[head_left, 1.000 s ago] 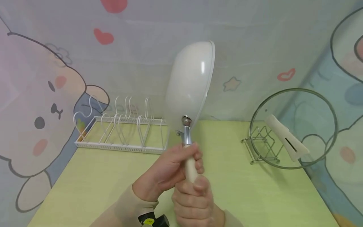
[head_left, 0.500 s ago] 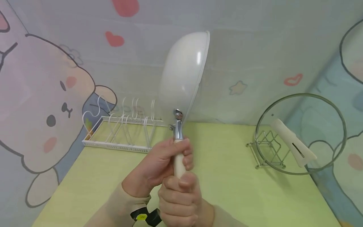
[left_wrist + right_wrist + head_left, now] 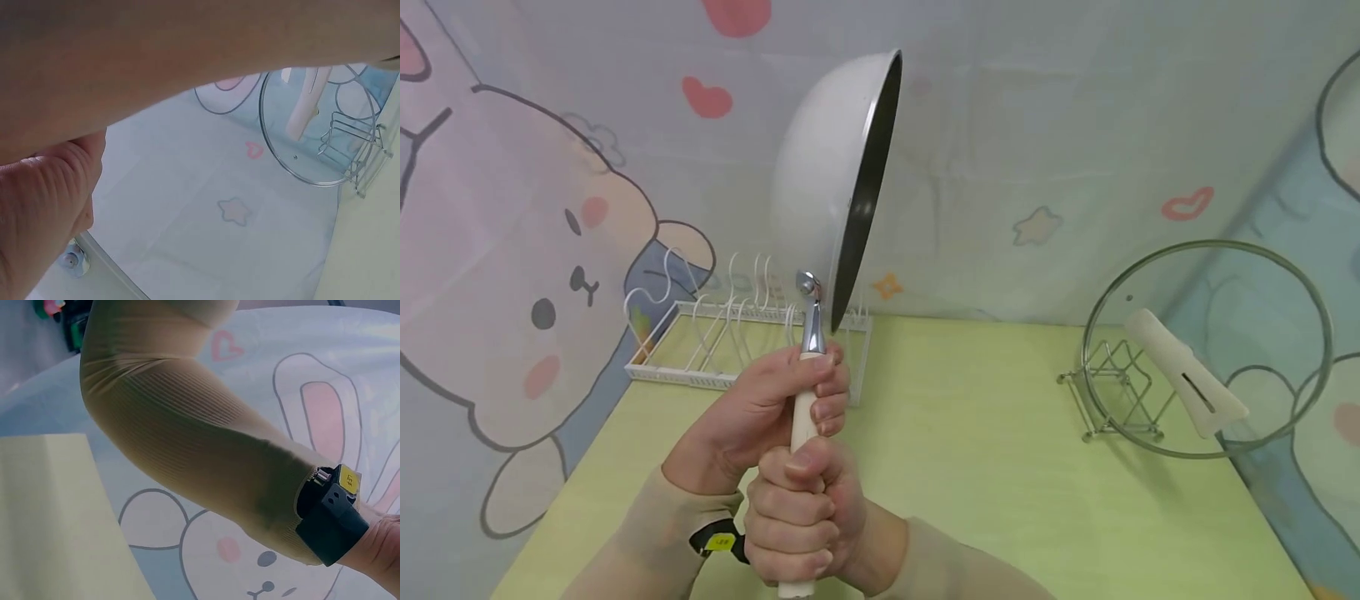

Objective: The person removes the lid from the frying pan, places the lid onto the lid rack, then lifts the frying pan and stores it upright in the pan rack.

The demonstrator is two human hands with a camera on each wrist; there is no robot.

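Note:
In the head view a white wok (image 3: 827,158) with a dark inside (image 3: 868,187) is held up on its side, its steel handle joint (image 3: 812,317) below. My left hand (image 3: 760,404) grips the cream handle (image 3: 802,417) close to that joint. Lower down, my right hand (image 3: 801,517) wraps its fingers round the same handle, whose end sticks out beneath. The left wrist view shows the steel joint (image 3: 74,259) beside a hand and part of the wok rim. Only a sleeved arm with a black wrist strap (image 3: 331,515) appears in the right wrist view; the wok is out of sight there.
Behind the wok and left hand stands a white wire dish rack (image 3: 681,379) on the green table (image 3: 970,433). At right a glass lid (image 3: 1213,244) with a cream handle (image 3: 1187,375) leans in a small metal rack (image 3: 1108,433). A printed cloth (image 3: 970,125) hangs behind.
Both hands have carried the wok leftward and somewhat upward in the head view. It has also turned, so its dark inside now shows along the right. The lid stays in its rack.

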